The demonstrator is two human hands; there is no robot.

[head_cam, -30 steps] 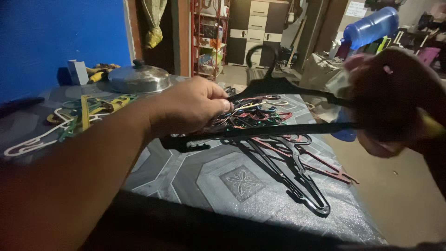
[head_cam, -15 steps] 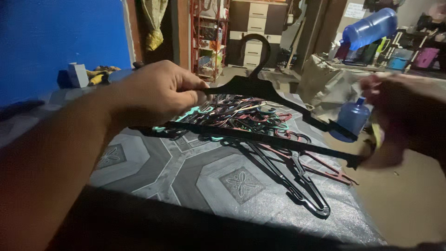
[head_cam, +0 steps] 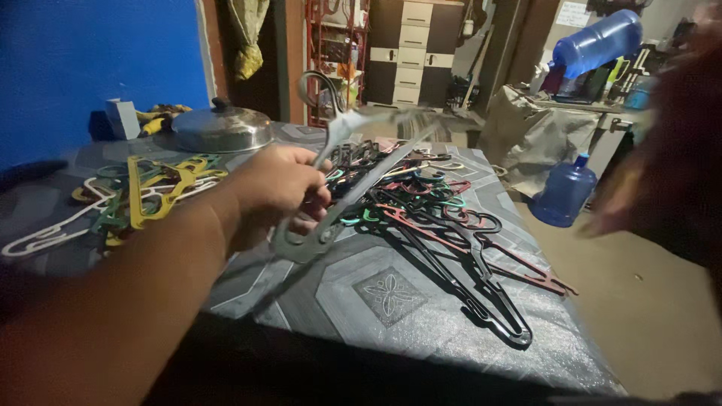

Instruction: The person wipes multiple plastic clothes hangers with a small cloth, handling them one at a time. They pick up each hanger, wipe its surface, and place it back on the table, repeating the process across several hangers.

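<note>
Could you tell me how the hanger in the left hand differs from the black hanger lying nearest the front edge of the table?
The grey hanger is held up off the table in the left hand, tilted and blurred; the black hanger lies flat and sharp on the patterned table. The grey hanger looks pale, while the black hanger is dark. The grey hanger is apart from the pile of hangers, whereas the black hanger reaches into it. Both look like plastic clothes hangers.

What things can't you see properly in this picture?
- Right hand, head view: motion blur smears it and the right edge cuts it off, so its fingers cannot be made out.
- Grey hanger in the left hand: its top is blurred.
- Hanger pile: tangled, too overlapped to count.
</note>
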